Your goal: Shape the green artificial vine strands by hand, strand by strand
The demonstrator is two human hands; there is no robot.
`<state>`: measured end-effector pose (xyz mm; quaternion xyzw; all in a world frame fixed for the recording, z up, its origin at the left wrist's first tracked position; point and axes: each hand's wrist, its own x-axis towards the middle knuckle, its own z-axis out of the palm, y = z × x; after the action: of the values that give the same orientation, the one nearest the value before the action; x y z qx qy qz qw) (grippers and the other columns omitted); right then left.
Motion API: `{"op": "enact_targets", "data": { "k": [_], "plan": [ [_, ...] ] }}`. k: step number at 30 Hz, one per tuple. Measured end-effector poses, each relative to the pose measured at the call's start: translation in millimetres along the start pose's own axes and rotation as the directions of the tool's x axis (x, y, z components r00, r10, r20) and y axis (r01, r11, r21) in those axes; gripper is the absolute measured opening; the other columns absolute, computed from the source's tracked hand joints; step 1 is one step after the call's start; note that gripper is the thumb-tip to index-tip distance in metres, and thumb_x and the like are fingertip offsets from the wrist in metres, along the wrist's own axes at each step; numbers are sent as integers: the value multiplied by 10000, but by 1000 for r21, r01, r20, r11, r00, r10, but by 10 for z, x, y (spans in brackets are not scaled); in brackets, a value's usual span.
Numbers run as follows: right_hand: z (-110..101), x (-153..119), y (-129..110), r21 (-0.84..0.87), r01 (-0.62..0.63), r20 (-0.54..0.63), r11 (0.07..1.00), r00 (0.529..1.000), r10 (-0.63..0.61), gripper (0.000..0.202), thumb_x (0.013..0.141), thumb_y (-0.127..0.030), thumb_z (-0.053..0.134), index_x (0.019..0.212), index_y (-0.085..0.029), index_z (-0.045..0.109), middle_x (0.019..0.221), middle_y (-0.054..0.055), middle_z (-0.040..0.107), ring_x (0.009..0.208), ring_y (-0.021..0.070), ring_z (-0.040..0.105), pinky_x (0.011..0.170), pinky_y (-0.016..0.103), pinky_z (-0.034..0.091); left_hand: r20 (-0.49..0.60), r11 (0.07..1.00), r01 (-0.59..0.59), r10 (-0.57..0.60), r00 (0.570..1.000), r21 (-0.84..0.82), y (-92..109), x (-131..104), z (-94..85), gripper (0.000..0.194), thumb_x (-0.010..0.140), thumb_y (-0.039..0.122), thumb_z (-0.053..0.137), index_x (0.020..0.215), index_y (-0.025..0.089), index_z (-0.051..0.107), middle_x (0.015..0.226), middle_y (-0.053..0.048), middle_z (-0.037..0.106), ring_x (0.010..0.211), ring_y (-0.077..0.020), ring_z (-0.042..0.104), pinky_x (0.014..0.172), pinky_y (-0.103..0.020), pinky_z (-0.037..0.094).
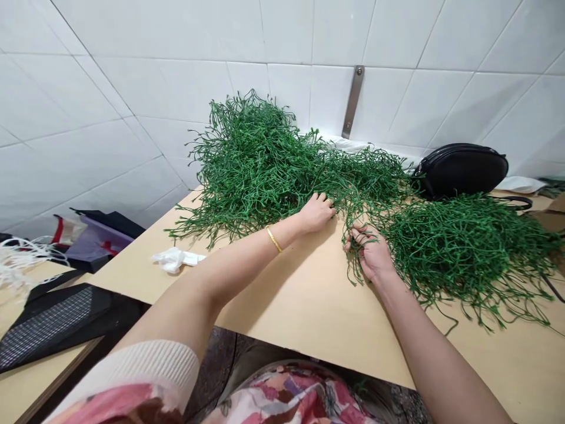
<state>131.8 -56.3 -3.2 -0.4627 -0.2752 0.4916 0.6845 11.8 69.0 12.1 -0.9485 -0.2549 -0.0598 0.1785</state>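
Note:
A tall heap of green plastic stems [256, 159] stands against the wall, left of centre, and a lower stretch of it runs rightward. My left hand [316, 212] lies at the front edge of this heap, palm down, its fingertips pressed in among the stems. My right hand [368, 247] pinches a few green stems [354, 268] that hang down toward the tabletop. Beside my right forearm spreads a second green pile [459, 253].
A black bag [461, 169] rests behind the right pile near the tiled wall. Crumpled white tissue [174, 259] lies on the wooden table [309, 306], left of my left forearm. Black mesh fabric [53, 324] and white cords [26, 259] are at far left.

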Motion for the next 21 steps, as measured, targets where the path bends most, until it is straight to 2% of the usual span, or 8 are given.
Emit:
{"op": "enact_targets", "data": {
  "k": [4, 7, 9, 12, 14, 16, 18, 21],
  "plan": [
    [7, 0, 5, -17, 11, -18, 1000, 1000, -11, 320, 492, -255, 745, 743, -179, 562, 573, -55, 544, 498, 93, 525, 412, 226, 426, 14, 1000, -16, 16, 1000, -27, 75, -149, -240, 320, 829, 200, 392, 1063, 159, 606, 1197, -166, 525, 963, -269, 508, 800, -406, 345],
    [2, 6, 10, -49, 23, -35, 999, 999, -25, 355, 476, -278, 760, 753, -181, 561, 589, -55, 544, 506, 95, 526, 433, 233, 437, 31, 991, 18, -14, 999, -129, 150, -284, -473, 366, 804, 154, 412, 1140, 189, 552, 1232, -153, 495, 865, -211, 541, 735, -342, 365],
    [-4, 12, 12, -66, 30, -40, 997, 999, -32, 372, 464, -296, 769, 749, -180, 560, 613, -51, 546, 516, 94, 526, 449, 238, 443, 32, 970, 80, -74, 997, -228, 217, -374, -610, 333, 801, 112, 373, 1051, 185, 581, 1058, -121, 571, 748, -168, 539, 653, -294, 358],
    [-8, 16, 20, -88, 38, -35, 995, 999, -41, 381, 462, -319, 768, 752, -185, 560, 661, -43, 550, 533, 96, 525, 475, 249, 450, -33, 858, 236, -282, 959, -456, 339, -463, -687, 252, 813, 137, 358, 790, 162, 608, 765, -66, 576, 637, -135, 492, 579, -258, 321],
    [-7, 13, 28, -128, 59, -13, 990, 998, -61, 370, 481, -331, 757, 767, -188, 570, 690, -36, 557, 551, 98, 525, 503, 254, 451, -24, 670, 274, -399, 917, -690, 418, -468, -635, 237, 806, 180, 393, 666, 154, 582, 627, -30, 531, 581, -114, 454, 553, -244, 305],
    [-6, 3, 31, -210, 112, 24, 971, 994, -109, 336, 515, -331, 737, 779, -189, 586, 705, -26, 564, 584, 103, 524, 543, 256, 448, 106, 357, 287, -449, 887, -889, 481, -434, -533, 204, 777, 223, 451, 637, 146, 576, 551, 4, 497, 518, -89, 421, 516, -229, 295],
    [-7, -16, 28, -318, 190, 87, 929, 981, -171, 277, 558, -317, 705, 777, -187, 597, 713, -16, 568, 627, 113, 520, 577, 257, 438, 252, 25, 292, -436, 864, -956, 522, -388, -432, 123, 715, 235, 539, 652, 138, 578, 523, 28, 493, 476, -70, 408, 483, -214, 288],
    [-19, -41, 22, -455, 286, 221, 843, 954, -204, 192, 628, -289, 636, 789, -189, 612, 762, 4, 583, 693, 134, 518, 612, 271, 432, 367, -288, 259, -435, 822, -922, 538, -356, -343, 103, 627, 165, 619, 593, 134, 527, 471, 49, 465, 439, -49, 394, 450, -197, 274]
  ]
}}
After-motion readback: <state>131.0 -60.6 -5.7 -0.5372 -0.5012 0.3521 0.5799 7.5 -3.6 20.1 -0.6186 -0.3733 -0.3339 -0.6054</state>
